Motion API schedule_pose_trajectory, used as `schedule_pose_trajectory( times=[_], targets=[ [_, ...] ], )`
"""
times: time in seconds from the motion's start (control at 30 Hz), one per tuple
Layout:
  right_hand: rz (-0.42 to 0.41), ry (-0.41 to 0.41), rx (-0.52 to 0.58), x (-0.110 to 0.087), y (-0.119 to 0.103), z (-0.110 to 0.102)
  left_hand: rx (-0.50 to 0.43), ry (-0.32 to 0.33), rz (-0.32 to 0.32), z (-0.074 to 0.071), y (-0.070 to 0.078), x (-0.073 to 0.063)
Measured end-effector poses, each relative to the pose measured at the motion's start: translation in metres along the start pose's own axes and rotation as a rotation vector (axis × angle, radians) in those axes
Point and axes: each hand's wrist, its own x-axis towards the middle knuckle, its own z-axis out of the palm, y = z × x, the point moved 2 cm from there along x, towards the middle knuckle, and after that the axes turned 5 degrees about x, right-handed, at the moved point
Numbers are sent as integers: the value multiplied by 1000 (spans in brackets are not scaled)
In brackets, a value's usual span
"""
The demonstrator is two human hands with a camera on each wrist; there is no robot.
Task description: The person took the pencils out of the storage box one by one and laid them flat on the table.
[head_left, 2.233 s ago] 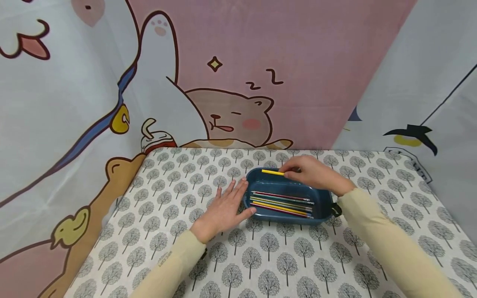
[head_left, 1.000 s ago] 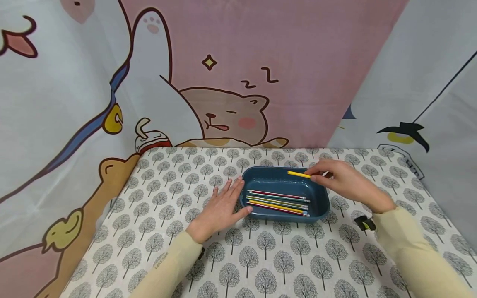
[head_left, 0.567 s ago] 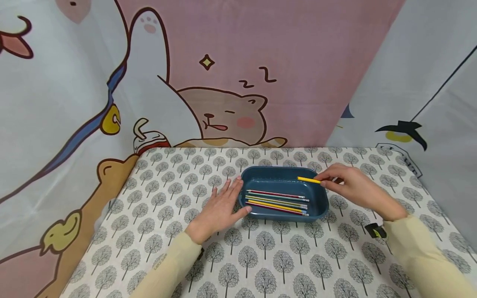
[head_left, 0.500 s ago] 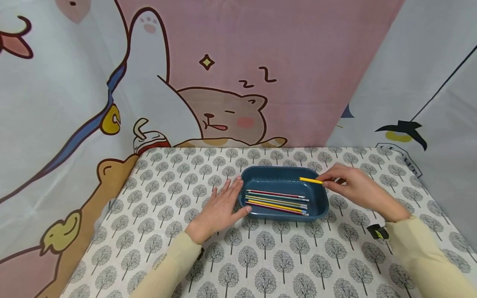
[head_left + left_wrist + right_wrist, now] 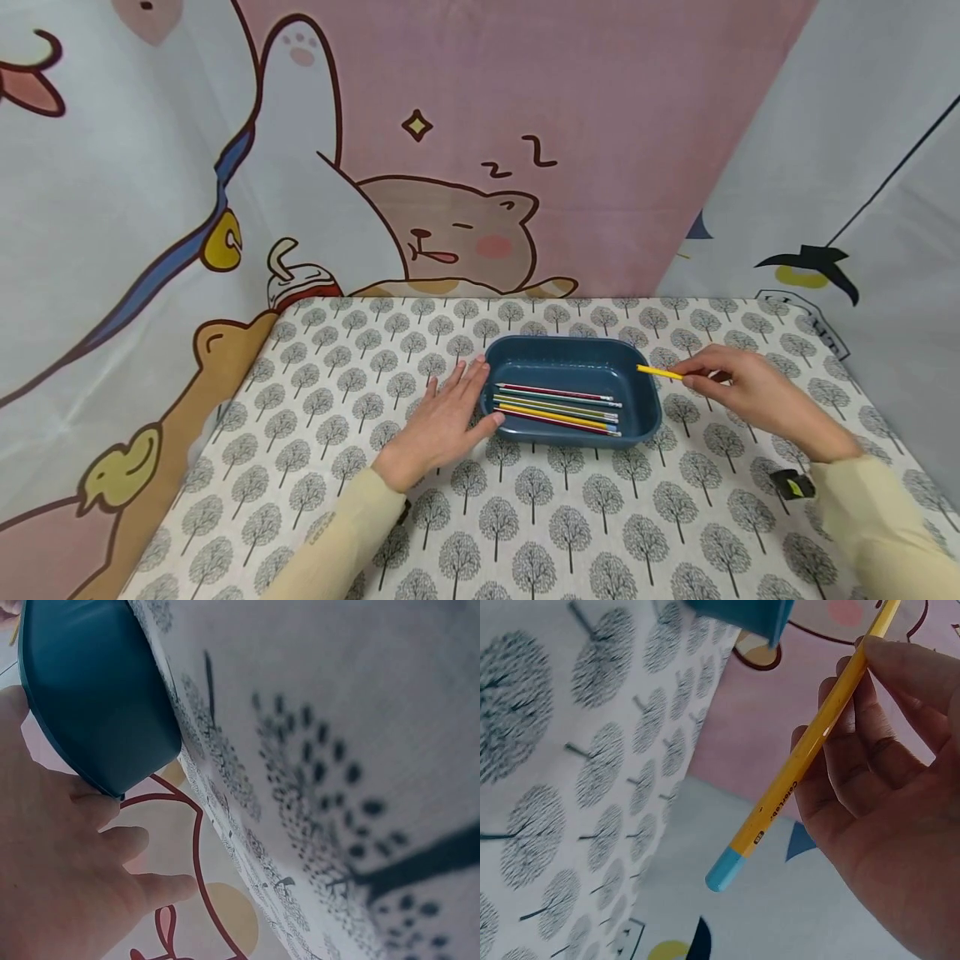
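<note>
A dark blue oblong tray stands on the cloth-covered table, with several pencils lying side by side in it. My left hand rests at the tray's left end, fingers spread and fairly straight; in the left wrist view its fingers touch the tray's rim. Just off the tray's right end, my right hand pinches a yellow pencil between thumb and fingers. That pencil points left towards the tray's rim. In the right wrist view the pencil shows a light blue end and small dark lettering.
White cloth printed with grey trees covers the table. Behind it hangs a pink and white curtain with cartoon animals. A dark wrist strap shows by the right sleeve.
My right hand has carried the yellow pencil rightwards, from above the tray's back part to beyond its right end. The left hand stays at the tray's left end.
</note>
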Motion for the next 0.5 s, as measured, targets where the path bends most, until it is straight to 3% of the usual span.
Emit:
schedule_pose_trajectory(
  times=[0.5],
  targets=[
    [117, -42, 61, -25, 40, -1, -20, 13, -2, 0, 0, 0]
  ],
)
